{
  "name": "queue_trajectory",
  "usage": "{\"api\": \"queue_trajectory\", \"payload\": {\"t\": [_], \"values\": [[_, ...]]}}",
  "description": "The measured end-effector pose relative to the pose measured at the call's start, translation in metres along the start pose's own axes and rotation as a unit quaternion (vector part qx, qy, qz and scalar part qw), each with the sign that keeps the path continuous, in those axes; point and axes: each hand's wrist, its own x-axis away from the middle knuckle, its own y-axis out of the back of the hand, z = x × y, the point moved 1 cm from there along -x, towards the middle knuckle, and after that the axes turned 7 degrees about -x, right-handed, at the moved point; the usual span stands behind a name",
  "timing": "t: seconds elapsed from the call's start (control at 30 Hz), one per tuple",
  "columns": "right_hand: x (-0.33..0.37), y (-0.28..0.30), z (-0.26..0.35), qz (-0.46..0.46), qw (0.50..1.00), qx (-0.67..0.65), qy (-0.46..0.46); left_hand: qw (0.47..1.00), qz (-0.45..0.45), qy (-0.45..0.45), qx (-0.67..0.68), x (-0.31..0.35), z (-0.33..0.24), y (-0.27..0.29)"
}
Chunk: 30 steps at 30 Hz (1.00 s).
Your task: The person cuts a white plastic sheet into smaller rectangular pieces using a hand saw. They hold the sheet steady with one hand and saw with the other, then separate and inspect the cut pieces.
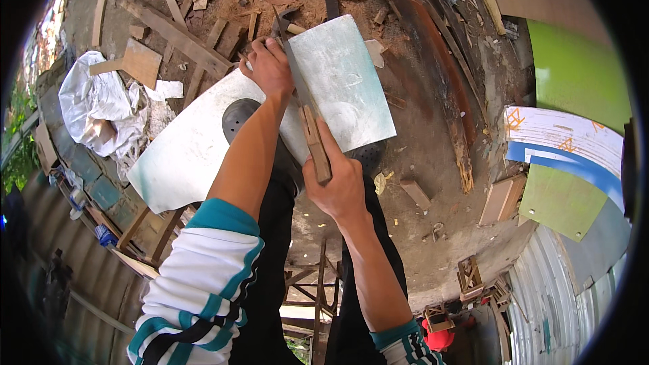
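Note:
My right hand is wrapped round the wooden handle of a handsaw. Its long, narrow blade points away from me, across a pale white-and-teal board. The board spreads to both sides of the blade; whether it is one piece or two there, I cannot tell. Left of the blade, my left hand has its fingers curled at the board's far edge, close to the saw. My foot in a black clog presses on the left part of the board. Another clog shows by its right near corner.
Wood offcuts and sawdust litter the floor beyond the board. A hammer lies past the blade. Long weathered planks stretch along the right. Crumpled silver sheeting is at left. Green panels and corrugated metal stand at right.

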Motion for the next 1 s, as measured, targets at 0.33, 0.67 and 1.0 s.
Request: {"api": "queue_trajectory", "payload": {"t": [0.33, 0.67, 1.0], "values": [[0.017, 0.009, 0.017, -0.002, 0.999, -0.007, -0.035, 0.999, -0.018, -0.026, 0.033, 0.001, -0.004, 0.001], [0.023, 0.014, 0.023, 0.018, 0.999, 0.004, -0.042, 0.997, -0.063, -0.040, 0.031, 0.001, 0.001, -0.005], [0.012, 0.001, 0.005, 0.013, 0.999, 0.006, -0.032, 0.996, -0.069, -0.046, 0.022, -0.003, 0.004, -0.004]]}}
